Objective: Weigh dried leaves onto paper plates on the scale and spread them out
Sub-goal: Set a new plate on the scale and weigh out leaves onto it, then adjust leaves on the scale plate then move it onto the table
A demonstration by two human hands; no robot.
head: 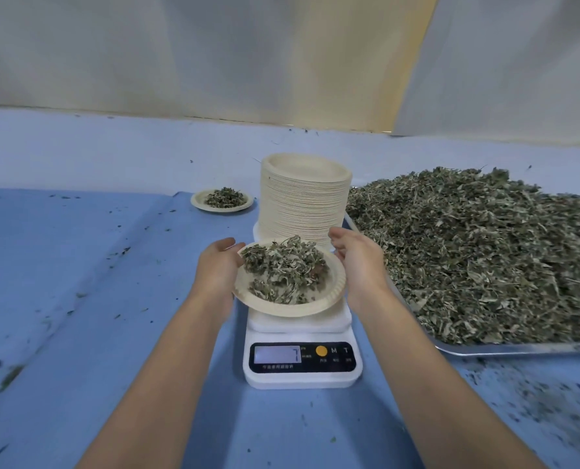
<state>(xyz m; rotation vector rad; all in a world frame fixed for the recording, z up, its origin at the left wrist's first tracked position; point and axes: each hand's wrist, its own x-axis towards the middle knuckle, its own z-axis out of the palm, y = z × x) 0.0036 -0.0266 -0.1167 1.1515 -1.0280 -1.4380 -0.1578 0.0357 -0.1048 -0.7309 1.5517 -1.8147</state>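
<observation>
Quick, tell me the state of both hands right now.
Left hand: grips the left rim of the paper plate of dried leaves.
Right hand: open, fingers relaxed, holding nothing, beside the plate.

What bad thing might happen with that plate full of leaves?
The paper plate looks tilted over the scale and only the left hand grips its rim, so the heaped dried leaves might slide off onto the blue cloth. The tall stack of plates stands right behind it, and a bump from the right hand might topple it.
</observation>
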